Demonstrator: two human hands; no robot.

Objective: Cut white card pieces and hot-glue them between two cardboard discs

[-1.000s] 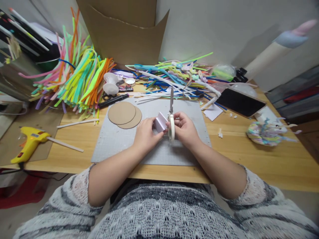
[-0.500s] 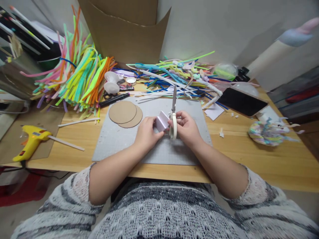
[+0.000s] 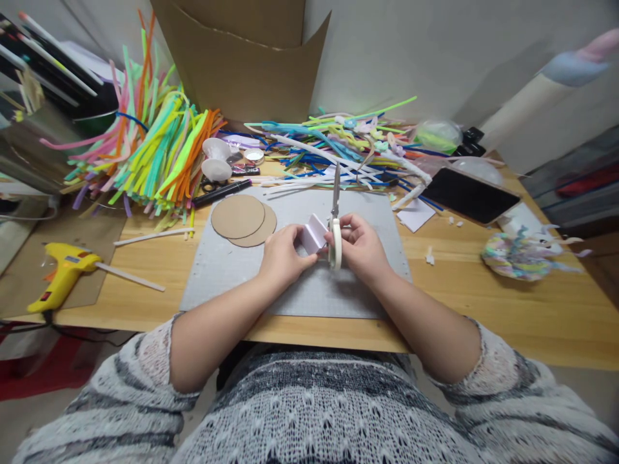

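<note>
My left hand pinches the left side of a small folded piece of white paper, which stands partly opened along its creases. My right hand is closed around white-handled scissors, their blades pointing away from me. The right fingertips also reach the paper's right edge. Both hands are just above a grey cutting mat. To the left of my left hand, two cardboard discs overlap on the mat.
On the left lie a yellow glue gun and a big bundle of pipe cleaners. More loose pipe cleaners are heaped behind the mat. A phone, a white paper square and a pastel woven piece are on the right.
Almost nothing differs. The view has shifted slightly, and both hands keep hold of the paper and scissors in nearly the same place.
</note>
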